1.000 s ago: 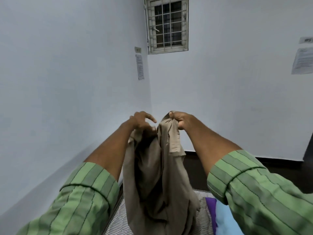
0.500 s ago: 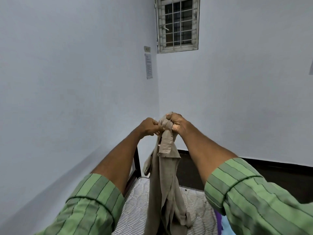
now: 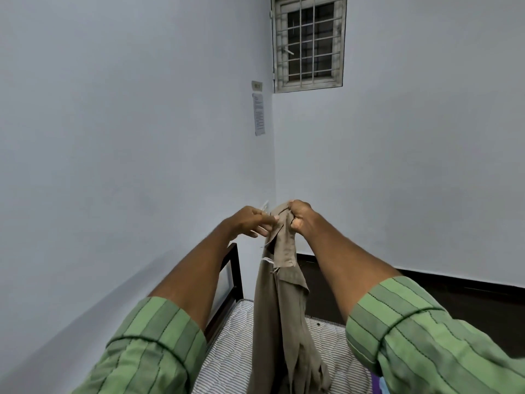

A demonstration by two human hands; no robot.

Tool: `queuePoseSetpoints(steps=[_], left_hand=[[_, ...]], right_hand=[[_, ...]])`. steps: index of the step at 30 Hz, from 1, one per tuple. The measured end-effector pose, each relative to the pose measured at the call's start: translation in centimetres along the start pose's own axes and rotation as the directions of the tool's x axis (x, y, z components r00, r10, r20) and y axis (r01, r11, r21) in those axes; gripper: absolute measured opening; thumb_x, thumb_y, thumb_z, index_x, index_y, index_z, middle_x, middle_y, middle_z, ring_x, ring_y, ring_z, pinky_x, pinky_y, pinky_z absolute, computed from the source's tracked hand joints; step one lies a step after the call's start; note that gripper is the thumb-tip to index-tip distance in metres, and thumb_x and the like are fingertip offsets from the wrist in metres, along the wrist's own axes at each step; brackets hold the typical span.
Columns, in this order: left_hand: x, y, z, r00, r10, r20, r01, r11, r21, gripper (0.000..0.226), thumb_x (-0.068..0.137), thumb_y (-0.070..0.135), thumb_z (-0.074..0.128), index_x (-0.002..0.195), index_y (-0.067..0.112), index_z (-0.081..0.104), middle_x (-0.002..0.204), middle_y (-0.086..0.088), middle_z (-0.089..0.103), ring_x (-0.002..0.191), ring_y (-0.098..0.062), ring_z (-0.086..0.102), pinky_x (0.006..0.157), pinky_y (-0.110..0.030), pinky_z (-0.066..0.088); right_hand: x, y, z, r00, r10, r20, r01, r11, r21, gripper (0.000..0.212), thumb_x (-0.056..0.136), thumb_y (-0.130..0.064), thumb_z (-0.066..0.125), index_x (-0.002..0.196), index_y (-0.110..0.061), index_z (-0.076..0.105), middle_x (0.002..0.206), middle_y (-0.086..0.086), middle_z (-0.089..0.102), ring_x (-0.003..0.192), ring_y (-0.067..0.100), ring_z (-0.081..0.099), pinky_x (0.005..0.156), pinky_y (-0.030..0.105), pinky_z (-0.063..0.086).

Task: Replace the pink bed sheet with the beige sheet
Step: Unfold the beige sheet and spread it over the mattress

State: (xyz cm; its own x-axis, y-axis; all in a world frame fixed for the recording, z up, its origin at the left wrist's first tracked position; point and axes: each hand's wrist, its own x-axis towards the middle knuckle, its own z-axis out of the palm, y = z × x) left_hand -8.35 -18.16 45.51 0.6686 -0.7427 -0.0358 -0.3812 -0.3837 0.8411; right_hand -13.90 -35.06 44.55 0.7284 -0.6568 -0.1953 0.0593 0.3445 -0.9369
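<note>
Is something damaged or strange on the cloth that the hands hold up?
Yes. The beige sheet has a frayed edge with loose threads just below the hands. The right hand grips its top; the left hand pinches the edge beside it.

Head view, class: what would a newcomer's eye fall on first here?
The beige sheet hangs bunched at centre, over the striped mattress. The right hand grips its top, and the left hand reaches for its edge. A barred window sits high on the far wall.
</note>
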Motion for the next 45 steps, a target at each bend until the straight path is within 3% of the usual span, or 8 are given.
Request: queuePoseSetpoints(steps=[4, 10, 16, 22, 31, 38, 42, 45], left_hand=[[0.8, -0.7, 1.5, 0.985, 0.135, -0.107, -0.121, 0.985, 0.123, 0.037, 0.079, 0.038, 0.085, 0.088, 0.004, 0.08, 0.082, -0.012, 0.078, 0.076, -0.014, 0.073, 0.068, -0.026, 0.051], [0.7, -0.1, -0.1, 0.932, 0.217, -0.29, -0.137, 0.952, 0.273, 0.015, 0.089, 0.026, 0.078, 0.084, 0.013, 0.083, 0.073, -0.007, 0.077, 0.062, -0.019, 0.07, 0.063, -0.035, 0.063], [0.4, 0.7, -0.8, 0.892, 0.156, -0.424, 0.017, 0.926, 0.377, 0.013, 0.079, 0.032, 0.071, 0.073, 0.03, 0.082, 0.072, 0.016, 0.075, 0.059, -0.01, 0.07, 0.065, -0.026, 0.058], [-0.1, -1.0, -2.0, 0.831, -0.084, -0.55, 0.051, 0.996, -0.076, 0.031, 0.062, 0.022, 0.07, 0.041, 0.014, 0.048, 0.047, 0.001, 0.046, 0.049, -0.02, 0.043, 0.055, -0.031, 0.039], [-0.5, -2.5, -3.6, 0.778, -0.403, -0.482, 0.032, 0.792, -0.61, 0.027, 0.087, -0.004, 0.034, 0.07, 0.01, 0.05, 0.065, -0.011, 0.047, 0.053, -0.022, 0.04, 0.052, -0.027, 0.035], [0.1, -3.2, -3.7, 0.966, -0.072, -0.247, 0.106, 0.986, 0.127, 0.059, 0.071, 0.065, 0.084, 0.06, 0.019, 0.049, 0.063, 0.005, 0.051, 0.062, -0.014, 0.049, 0.061, -0.029, 0.036], [0.8, -3.5, -2.3, 0.986, 0.088, -0.142, -0.014, 0.89, 0.455, 0.042, 0.066, 0.043, 0.095, 0.087, 0.019, 0.067, 0.086, 0.009, 0.065, 0.085, -0.013, 0.061, 0.076, -0.028, 0.046], [1.2, -3.1, -0.8, 0.974, 0.185, -0.132, -0.136, 0.94, 0.314, 0.027, 0.068, 0.036, 0.094, 0.08, 0.021, 0.075, 0.078, 0.01, 0.072, 0.079, -0.009, 0.065, 0.077, -0.027, 0.048]], right_hand=[[-1.3, -0.5, 1.2, 1.0, 0.009, -0.025, -0.007, 0.999, 0.052, 0.038, 0.099, 0.007, 0.027, 0.067, 0.001, 0.047, 0.038, 0.009, 0.05, 0.045, 0.02, 0.046, 0.042, 0.026, 0.036], [0.3, 0.4, 1.0, 1.0, 0.006, -0.023, -0.005, 0.999, 0.052, 0.038, 0.109, -0.029, 0.044, 0.123, 0.004, 0.057, 0.115, 0.02, 0.066, 0.101, 0.034, 0.069, 0.091, 0.048, 0.059], [-0.8, 0.8, 1.0, 1.0, -0.008, -0.017, 0.008, 1.0, 0.014, 0.05, 0.11, -0.043, 0.036, 0.129, 0.001, 0.05, 0.124, 0.021, 0.062, 0.103, 0.034, 0.07, 0.088, 0.049, 0.061], [-1.5, 0.4, 0.2, 1.0, 0.011, -0.029, -0.009, 0.998, 0.063, 0.051, 0.111, -0.038, 0.034, 0.129, 0.006, 0.051, 0.117, 0.023, 0.065, 0.105, 0.035, 0.069, 0.094, 0.047, 0.058], [0.5, 0.8, -2.3, 0.966, 0.049, -0.253, -0.004, 0.985, 0.174, 0.056, 0.111, -0.044, 0.03, 0.135, 0.0, 0.054, 0.128, 0.02, 0.062, 0.117, 0.035, 0.061, 0.107, 0.048, 0.048], [5.2, 1.3, -3.5, 0.997, 0.059, 0.049, -0.044, 0.962, -0.27, 0.1, 0.034, -0.047, 0.104, 0.115, -0.004, 0.063, 0.106, 0.014, 0.073, 0.094, 0.033, 0.073, 0.093, 0.051, 0.058], [0.2, -0.4, -2.4, 0.959, 0.19, 0.212, -0.081, 0.895, -0.438, 0.008, 0.093, -0.007, 0.069, 0.093, -0.004, 0.062, 0.074, 0.01, 0.068, 0.069, 0.023, 0.065, 0.077, 0.039, 0.057], [-0.2, -0.7, -1.8, 0.969, 0.189, 0.16, -0.126, 0.933, -0.337, 0.015, 0.104, -0.004, 0.046, 0.095, -0.001, 0.057, 0.083, 0.012, 0.061, 0.073, 0.024, 0.061, 0.09, 0.042, 0.054]])
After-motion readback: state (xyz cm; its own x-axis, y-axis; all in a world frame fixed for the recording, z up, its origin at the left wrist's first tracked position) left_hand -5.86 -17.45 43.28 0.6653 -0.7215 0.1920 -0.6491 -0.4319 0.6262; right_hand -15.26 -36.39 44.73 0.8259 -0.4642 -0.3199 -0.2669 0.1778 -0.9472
